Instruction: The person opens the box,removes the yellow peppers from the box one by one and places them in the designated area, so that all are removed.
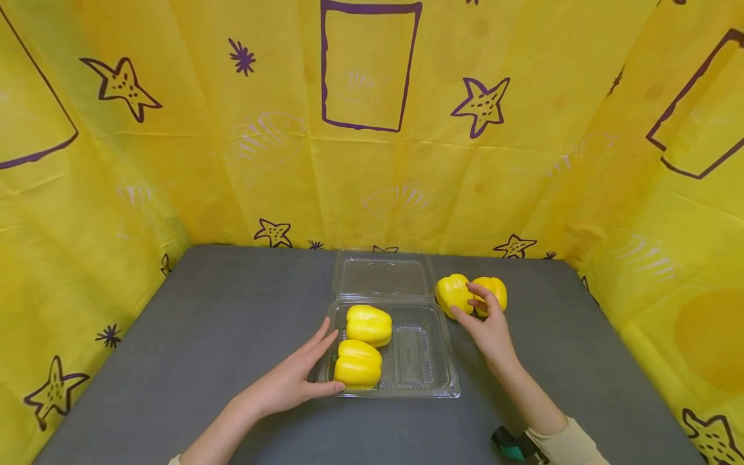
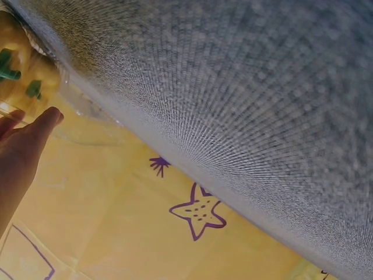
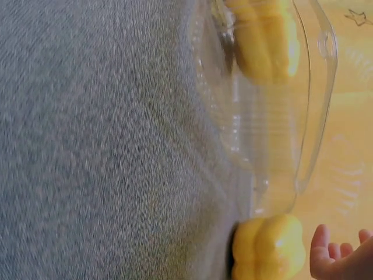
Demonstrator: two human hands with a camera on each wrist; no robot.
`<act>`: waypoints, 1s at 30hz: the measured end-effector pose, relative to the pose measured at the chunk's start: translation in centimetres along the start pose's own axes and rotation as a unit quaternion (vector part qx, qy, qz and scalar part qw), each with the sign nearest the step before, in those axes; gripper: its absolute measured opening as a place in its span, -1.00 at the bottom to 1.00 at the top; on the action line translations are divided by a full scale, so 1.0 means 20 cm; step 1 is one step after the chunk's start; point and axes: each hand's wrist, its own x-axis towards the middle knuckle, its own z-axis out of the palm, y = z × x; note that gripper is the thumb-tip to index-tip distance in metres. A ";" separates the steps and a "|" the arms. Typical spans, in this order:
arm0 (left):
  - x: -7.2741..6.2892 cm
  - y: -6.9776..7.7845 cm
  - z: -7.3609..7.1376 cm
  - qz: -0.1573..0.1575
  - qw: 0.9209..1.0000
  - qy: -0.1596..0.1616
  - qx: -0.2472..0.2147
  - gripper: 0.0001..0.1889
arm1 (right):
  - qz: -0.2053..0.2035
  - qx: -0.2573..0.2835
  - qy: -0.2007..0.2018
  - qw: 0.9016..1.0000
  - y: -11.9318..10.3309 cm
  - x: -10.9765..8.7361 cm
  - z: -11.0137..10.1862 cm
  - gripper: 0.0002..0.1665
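Note:
A clear plastic clamshell box lies with its lid folded back. Inside its left half are two yellow bell peppers, a rear one and a front one. My left hand touches the box's left side, fingers extended and thumb at the front corner. My right hand hovers at two more yellow peppers, a left one and a right one partly hidden by the fingers. In the right wrist view, a gap shows between the fingers and the nearest pepper.
A dark grey cloth covers the table. Yellow printed curtains hang behind it and at both sides. Close to my right sleeve is a black and green object, only partly in view.

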 end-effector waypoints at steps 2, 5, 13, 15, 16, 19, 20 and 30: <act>0.00 0.00 0.00 -0.001 1.000 0.000 0.000 0.03 | -0.004 0.002 -0.005 1.000 0.00 -0.01 0.01 -0.28; 0.00 0.00 0.00 -0.002 1.000 -0.002 -0.001 0.03 | -0.012 0.007 -0.008 1.000 0.00 -0.02 0.03 -0.28; 0.00 0.00 0.00 -0.004 1.000 -0.004 -0.007 0.02 | -0.041 0.023 -0.034 0.998 0.00 -0.05 0.06 -0.29; 0.00 0.00 0.00 -0.003 1.000 -0.005 -0.007 0.02 | -0.037 0.021 -0.047 0.998 -0.01 -0.05 0.07 -0.29; 0.00 0.00 0.00 -0.003 1.000 -0.005 -0.008 0.02 | -0.036 0.018 -0.052 0.998 -0.01 -0.05 0.07 -0.29; 0.00 0.00 0.00 -0.002 1.000 -0.006 -0.010 0.02 | -0.030 0.014 -0.067 0.997 -0.02 -0.06 0.09 -0.29; 0.00 0.00 0.00 -0.002 1.000 -0.006 -0.010 0.02 | -0.029 0.013 -0.071 0.997 -0.02 -0.06 0.09 -0.30; 0.00 0.00 0.00 -0.009 1.000 -0.001 -0.003 0.04 | -0.036 0.015 -0.088 0.995 -0.03 -0.07 0.14 -0.28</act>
